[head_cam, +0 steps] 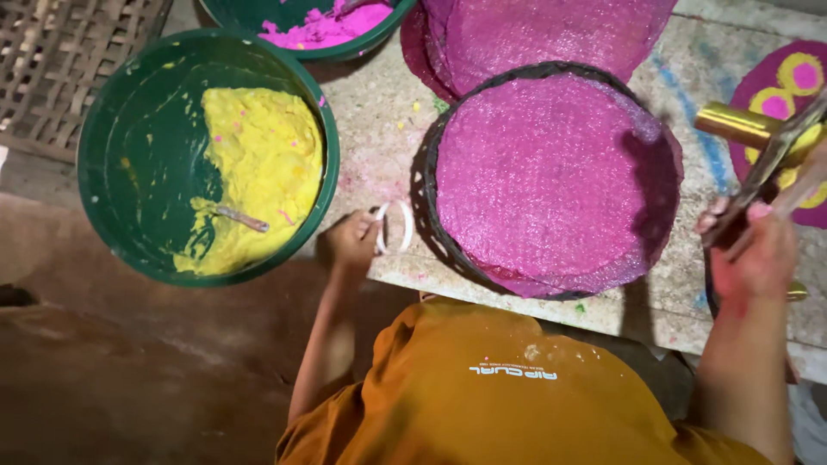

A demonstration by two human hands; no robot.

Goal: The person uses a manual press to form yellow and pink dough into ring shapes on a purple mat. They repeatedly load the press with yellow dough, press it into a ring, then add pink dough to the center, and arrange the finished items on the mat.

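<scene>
My left hand point(351, 240) grips a small white ring point(394, 226) at the work surface's left edge, between a green bucket point(112, 112) and a dark round tray point(428, 181). The bucket holds yellow paste point(263, 164) with a spoon point(241, 219) lying in it. A magenta bubbly sheet point(551, 181) fills the tray. My right hand point(756, 254) is raised at the right, closed around flat metal strips point(771, 164) that point up toward a gold cylinder point(732, 123).
A second green bucket point(379, 34) with pink paste point(332, 26) stands at the top. More magenta sheets point(534, 34) lie behind the tray. A purple disc with yellow and pink circles point(788, 86) sits far right. A woven mat point(60, 60) is top left.
</scene>
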